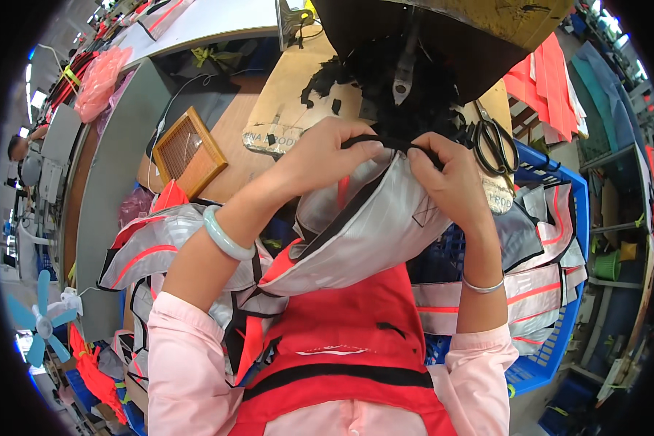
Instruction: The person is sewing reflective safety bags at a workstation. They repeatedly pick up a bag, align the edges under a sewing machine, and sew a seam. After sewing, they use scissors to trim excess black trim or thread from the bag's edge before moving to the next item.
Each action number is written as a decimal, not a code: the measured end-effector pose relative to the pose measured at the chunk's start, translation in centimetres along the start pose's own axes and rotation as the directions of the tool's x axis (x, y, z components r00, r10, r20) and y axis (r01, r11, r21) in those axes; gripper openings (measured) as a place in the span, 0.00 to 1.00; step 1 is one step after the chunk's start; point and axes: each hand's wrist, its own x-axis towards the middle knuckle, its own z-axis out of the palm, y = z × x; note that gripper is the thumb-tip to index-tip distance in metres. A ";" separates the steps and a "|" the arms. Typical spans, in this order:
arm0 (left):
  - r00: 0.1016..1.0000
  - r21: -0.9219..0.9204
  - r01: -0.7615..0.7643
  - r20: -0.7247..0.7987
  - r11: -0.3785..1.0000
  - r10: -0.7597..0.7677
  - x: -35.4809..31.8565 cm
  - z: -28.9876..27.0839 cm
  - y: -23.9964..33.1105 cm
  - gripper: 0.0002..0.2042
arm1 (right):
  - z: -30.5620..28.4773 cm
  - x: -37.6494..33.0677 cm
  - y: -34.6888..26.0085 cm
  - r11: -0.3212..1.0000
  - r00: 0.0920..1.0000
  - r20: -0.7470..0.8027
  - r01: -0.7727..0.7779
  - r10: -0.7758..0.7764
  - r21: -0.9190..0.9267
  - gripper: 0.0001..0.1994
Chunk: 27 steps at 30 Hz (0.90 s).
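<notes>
Both my hands are raised in front of the machine, pinching a black fabric strip (389,139) between thumbs and fingers. My left hand (327,156) grips it on the left, and my right hand (449,173) grips it a short way to the right. The strip runs along the upper edge of a silver-grey fabric piece (370,225) with black edging and orange-red trim, which hangs down over my red apron (349,320). A pair of black-handled scissors (495,149) lies just right of my right hand. Whether the strip is sewn to the piece cannot be made out.
Ahead stands a machine with a metal arm (405,76) above black scraps (330,80). A blue basket (570,218) at the right holds similar grey pieces. More silver pieces (149,247) are piled at my left. A wooden frame (214,163) lies on the table; a fan (43,320) stands far left.
</notes>
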 end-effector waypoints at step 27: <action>0.920 -0.226 0.388 0.149 0.894 -0.362 5.0 -2.8 -0.2 0.20 | 0.2 5.1 2.6 0.960 0.992 0.106 -0.097 0.071 0.261 0.14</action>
